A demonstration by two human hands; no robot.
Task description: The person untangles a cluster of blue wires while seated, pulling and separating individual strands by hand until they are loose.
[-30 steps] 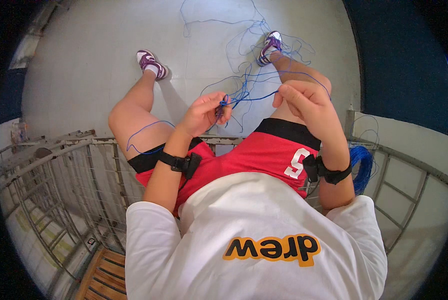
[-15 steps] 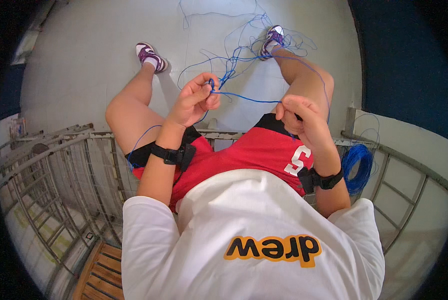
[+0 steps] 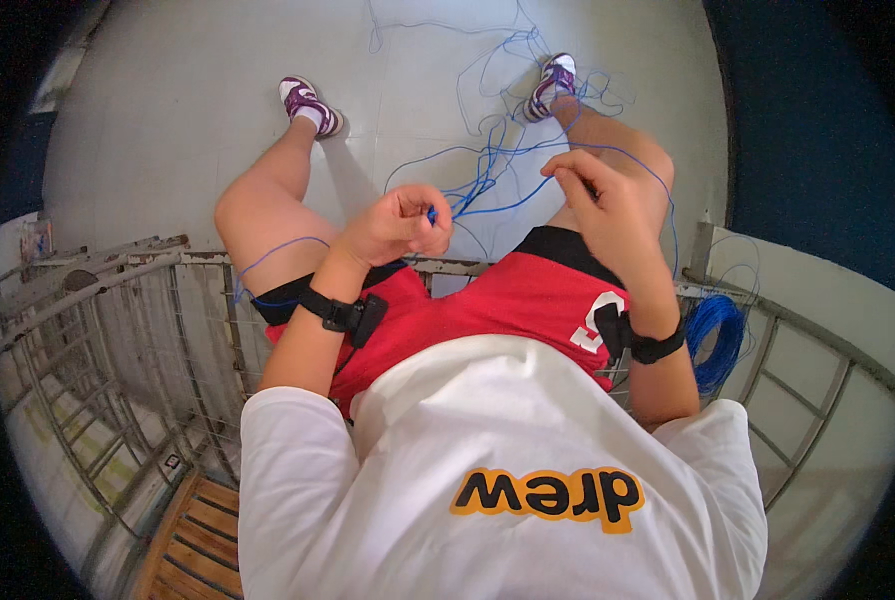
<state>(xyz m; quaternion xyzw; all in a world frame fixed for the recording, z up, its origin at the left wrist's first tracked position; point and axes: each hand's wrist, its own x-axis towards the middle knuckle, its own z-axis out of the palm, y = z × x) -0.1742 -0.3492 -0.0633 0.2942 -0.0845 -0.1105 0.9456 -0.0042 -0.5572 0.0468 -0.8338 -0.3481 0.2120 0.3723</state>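
A thin blue cord (image 3: pixel 505 210) runs between my two hands over my lap. My left hand (image 3: pixel 400 226) is closed, with the fingers curled round a small bunch of the cord. Farther right and a little higher, my right hand (image 3: pixel 608 203) pinches the cord between thumb and fingertips. Loose loops of the cord (image 3: pixel 486 170) trail from my left hand onto the floor, spreading round my right shoe (image 3: pixel 552 85). Another strand (image 3: pixel 286 246) crosses my left thigh. Whether the bunch is knotted is hidden by my fingers.
At the right, a coil of blue cord (image 3: pixel 716 345) hangs by the metal railing (image 3: pixel 818 335). More metal bars (image 3: pixel 98 300) stand at the left, above a slatted wooden surface (image 3: pixel 198 540). Pale tiled floor (image 3: pixel 208 110) lies ahead, bordered by a dark blue panel (image 3: pixel 818 130) at the right.
My left hand has come down closer to my lap, while my right hand has risen. The strand between them now slants upward to the right.
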